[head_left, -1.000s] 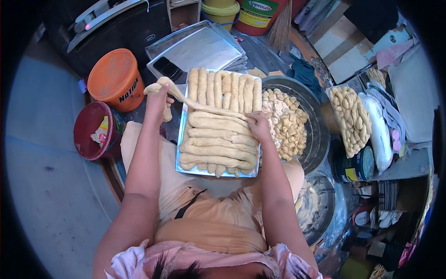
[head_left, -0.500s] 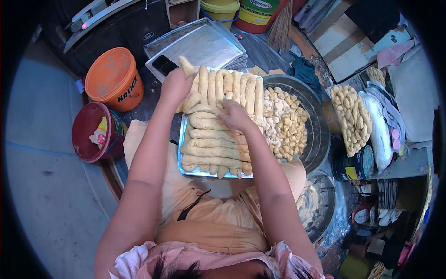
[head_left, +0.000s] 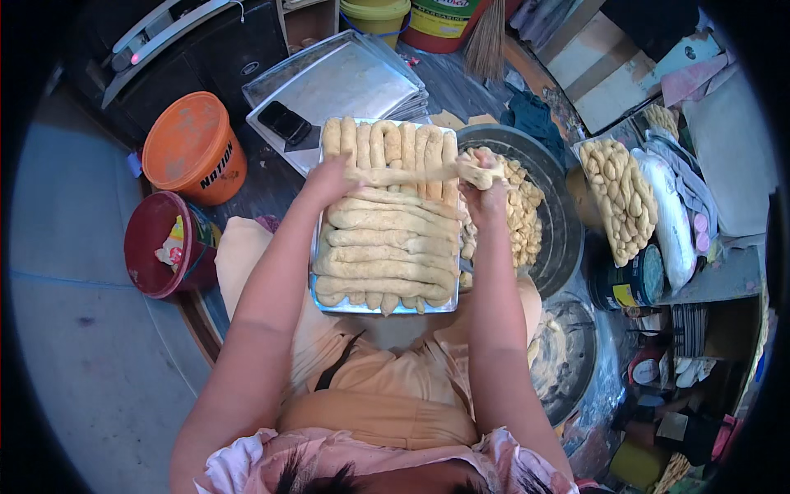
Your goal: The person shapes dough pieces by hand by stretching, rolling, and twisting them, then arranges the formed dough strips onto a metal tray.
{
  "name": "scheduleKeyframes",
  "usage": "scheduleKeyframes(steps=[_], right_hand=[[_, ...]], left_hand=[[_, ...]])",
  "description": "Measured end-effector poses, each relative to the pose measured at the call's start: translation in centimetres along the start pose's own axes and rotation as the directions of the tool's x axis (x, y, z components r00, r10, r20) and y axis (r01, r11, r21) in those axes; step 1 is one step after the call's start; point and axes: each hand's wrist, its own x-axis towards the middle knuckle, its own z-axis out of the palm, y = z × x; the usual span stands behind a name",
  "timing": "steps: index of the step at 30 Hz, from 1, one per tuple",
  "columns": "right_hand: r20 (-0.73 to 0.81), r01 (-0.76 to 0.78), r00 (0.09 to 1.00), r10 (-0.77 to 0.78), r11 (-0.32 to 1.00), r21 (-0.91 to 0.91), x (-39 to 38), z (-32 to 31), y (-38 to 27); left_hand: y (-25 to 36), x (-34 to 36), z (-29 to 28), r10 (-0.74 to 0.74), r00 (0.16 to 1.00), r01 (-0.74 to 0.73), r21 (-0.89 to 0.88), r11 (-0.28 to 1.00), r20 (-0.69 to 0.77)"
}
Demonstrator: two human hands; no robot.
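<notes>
A long strip of dough stretches sideways over a metal tray between my hands. My left hand is closed on its left end, at the tray's left edge. Past the right edge, my right hand grips the bunched other end. Thick dough ropes lie crosswise in the near half of the tray, over others whose ends stick out at the front. In the far half, more ropes run lengthwise, one bent like a hook. Small dough pieces fill part of a dark basin at the right.
A phone rests on stacked metal trays behind. Orange and maroon buckets stand at the left. At the right are braided dough on a board, a dark tub and a floury basin.
My right hand has moved right, off the tray, drawing out the dough. My left hand has come down and nearer, uncovering the phone and the far-left ropes.
</notes>
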Motion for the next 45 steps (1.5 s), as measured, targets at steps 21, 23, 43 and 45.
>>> scheduleKeyframes(steps=[21,23,43,45], right_hand=[[0.259,0.043,0.965,0.047,0.942,-0.332,1.9,-2.6,2.4],[0.337,0.113,0.938,0.082,0.846,-0.521,2.6,-2.8,2.7],[0.301,0.294,0.938,-0.17,-0.064,-0.954,1.1,-3.3,6.7],[0.386,0.427,0.843,-0.376,0.03,-0.904,1.4,-4.7,8.0]], left_hand=[[-1.5,-0.2,1.0,0.072,0.991,-0.052,-0.174,0.983,0.113],[-1.0,-0.1,1.2,0.097,0.994,-0.085,-0.177,0.98,0.058],[5.9,2.6,7.7,0.612,0.767,-0.601,0.121,0.79,-0.19],[6.6,3.4,8.0,0.49,0.869,-0.492,0.019,0.87,0.063]])
